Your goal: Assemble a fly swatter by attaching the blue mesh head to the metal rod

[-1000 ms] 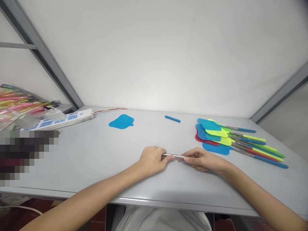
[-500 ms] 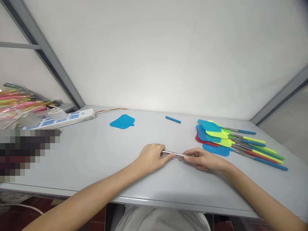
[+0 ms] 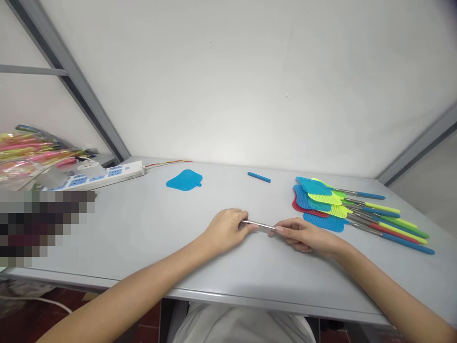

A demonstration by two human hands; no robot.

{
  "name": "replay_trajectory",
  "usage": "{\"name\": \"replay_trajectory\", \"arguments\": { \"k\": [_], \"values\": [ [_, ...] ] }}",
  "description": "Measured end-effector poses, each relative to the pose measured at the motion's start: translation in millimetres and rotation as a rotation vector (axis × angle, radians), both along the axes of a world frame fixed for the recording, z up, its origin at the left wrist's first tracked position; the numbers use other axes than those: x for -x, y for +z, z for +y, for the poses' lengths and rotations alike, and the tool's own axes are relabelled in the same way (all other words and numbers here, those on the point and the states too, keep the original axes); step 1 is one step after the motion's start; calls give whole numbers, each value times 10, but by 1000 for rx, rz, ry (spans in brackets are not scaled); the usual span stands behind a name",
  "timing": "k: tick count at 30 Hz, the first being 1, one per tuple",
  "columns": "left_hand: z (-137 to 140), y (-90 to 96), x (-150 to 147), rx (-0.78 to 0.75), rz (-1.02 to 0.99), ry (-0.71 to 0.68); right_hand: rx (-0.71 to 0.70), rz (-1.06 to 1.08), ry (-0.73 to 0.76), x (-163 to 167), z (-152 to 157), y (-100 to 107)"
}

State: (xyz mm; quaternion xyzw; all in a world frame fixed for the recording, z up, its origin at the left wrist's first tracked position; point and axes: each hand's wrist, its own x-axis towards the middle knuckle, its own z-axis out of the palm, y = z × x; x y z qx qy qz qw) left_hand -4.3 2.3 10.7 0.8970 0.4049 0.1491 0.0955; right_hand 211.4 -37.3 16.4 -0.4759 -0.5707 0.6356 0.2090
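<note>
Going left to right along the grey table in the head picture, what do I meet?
By their middles: power strip, blue swatter head, left hand, metal rod, right hand, swatters. The blue stick shares the rod's place.

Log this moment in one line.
left grip: metal rod | right grip: same rod | blue paddle, blue tube: lying apart on table

A small workshop, it seems: fly swatters (image 3: 319,205) piled on a grey workbench's (image 3: 143,228) right side, a power strip (image 3: 123,174) and bagged plastic goods (image 3: 32,147) towards its left
</note>
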Motion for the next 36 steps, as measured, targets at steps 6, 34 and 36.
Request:
{"name": "replay_trajectory", "arguments": {
  "k": [6, 34, 36],
  "values": [
    [12, 4, 5, -90, 54, 37, 20, 13, -13, 3, 9, -11],
    [-1, -96, 21, -2, 143, 71, 357, 257, -34, 120, -92, -101],
    [-17, -116, 17, -31, 151, 36, 352, 251, -30, 117, -97, -107]
  ]
}}
